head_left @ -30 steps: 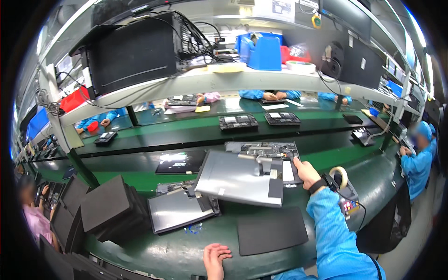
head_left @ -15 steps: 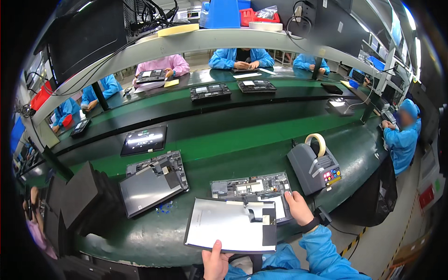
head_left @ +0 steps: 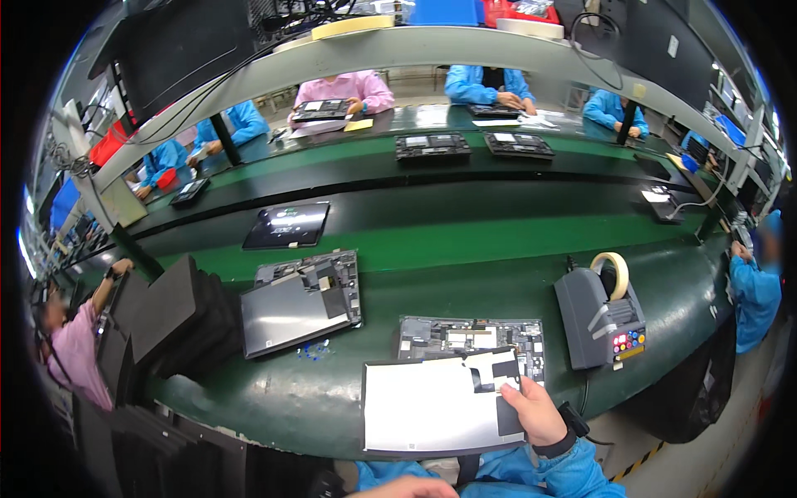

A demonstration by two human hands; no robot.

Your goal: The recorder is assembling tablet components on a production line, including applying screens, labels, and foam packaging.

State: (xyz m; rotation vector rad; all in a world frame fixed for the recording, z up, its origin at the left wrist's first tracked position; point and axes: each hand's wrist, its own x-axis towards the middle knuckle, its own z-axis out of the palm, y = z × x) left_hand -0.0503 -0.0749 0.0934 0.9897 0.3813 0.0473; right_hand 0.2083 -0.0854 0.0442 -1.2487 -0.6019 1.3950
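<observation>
A flat silver display panel with a dark strip and a short black ribbon cable hangs tilted at the front of the bench. My right hand grips its right edge, thumb on top near the cable. Just behind it, partly covered, an opened device chassis with exposed circuit boards lies on the bench. My left hand is at the bottom edge of the picture, below the panel and apart from it. Its fingers are mostly cut off from view.
Right of the chassis stands a grey tape dispenser with a tape roll. At left, another panel rests on an opened chassis, beside stacked black foam sheets. Small blue bits lie nearby. A dark screen sits farther back. Co-workers sit across the bench.
My left hand has let go of the panel's lower edge and dropped down. My right hand has moved from the chassis to the panel's right edge. The whole view has shifted.
</observation>
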